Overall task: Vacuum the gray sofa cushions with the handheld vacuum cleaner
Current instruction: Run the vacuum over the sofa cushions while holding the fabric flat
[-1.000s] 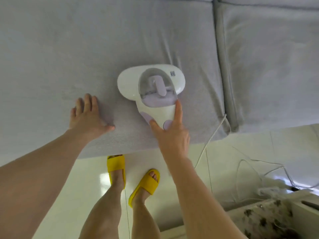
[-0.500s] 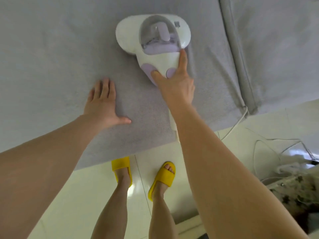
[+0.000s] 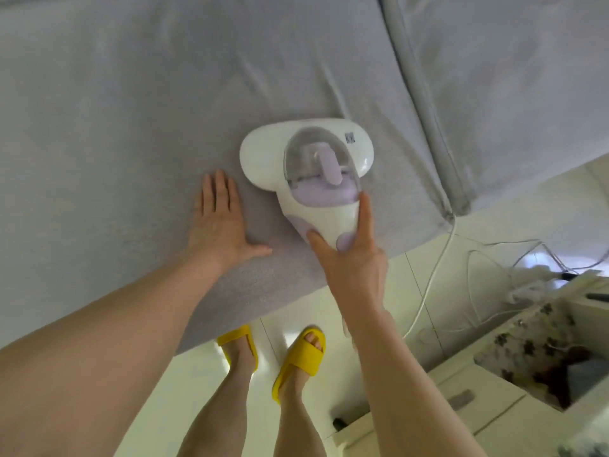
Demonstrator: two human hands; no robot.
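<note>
Handheld vacuum cleaner (image 3: 308, 166) sits flat on the gray sofa cushion (image 3: 131, 110), near the cushion's front edge. It's white with a clear dome on top and lilac bits inside, wide head pointing away from the person. The right hand (image 3: 349, 255) is wrapped around the narrow handle end, thumb on the left of the handle, index finger stretched up along the right side toward the dome, so it's definitely got a grip on it. Just to the left of that hand, the left hand (image 3: 219, 222) lies flat on the cushion, fingers straight and together, thumb sticking out toward the vacuum, not touching it.

To the right of the right hand a second cushion (image 3: 510, 77) butts up against the first along a seam. A white cord (image 3: 438, 268) trails down from the sofa edge onto the pale tiled floor (image 3: 412, 291). Below both hands, two feet in yellow slippers (image 3: 300, 361) stand on the floor.
</note>
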